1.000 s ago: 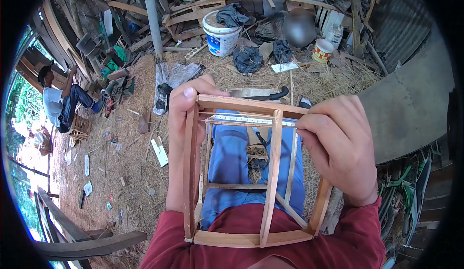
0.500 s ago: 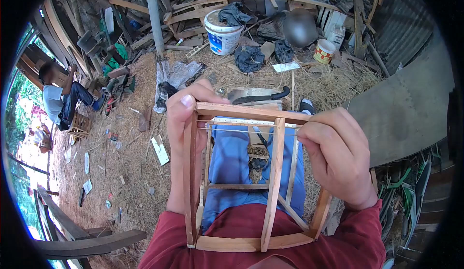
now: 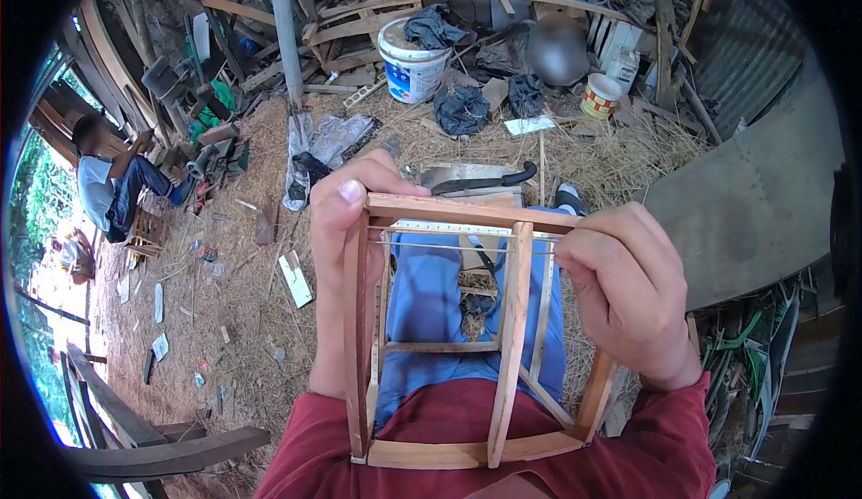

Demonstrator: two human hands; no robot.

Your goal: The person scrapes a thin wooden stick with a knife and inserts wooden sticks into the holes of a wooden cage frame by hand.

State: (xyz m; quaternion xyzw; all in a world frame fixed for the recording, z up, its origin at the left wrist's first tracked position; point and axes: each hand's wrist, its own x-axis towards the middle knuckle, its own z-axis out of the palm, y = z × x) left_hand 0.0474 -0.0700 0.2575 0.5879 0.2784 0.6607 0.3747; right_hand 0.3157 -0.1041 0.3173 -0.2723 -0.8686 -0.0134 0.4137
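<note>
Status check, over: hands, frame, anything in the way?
Left hand gripping frame at its top left corner. Right hand pinching thin stick near top right. Nothing visibly blocking either hand.

An open, box-like frame of slim light-brown wood, held up with its slatted face toward the viewer, and a thin pale strand running crosswise just below the frame's top bar.

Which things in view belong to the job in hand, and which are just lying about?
In the job: wooden frame, left hand, right hand, thin strip across the frame; perhaps the hook-handled knife.

Apparently lying about: white bucket, patterned tub, black plastic bags.
</note>
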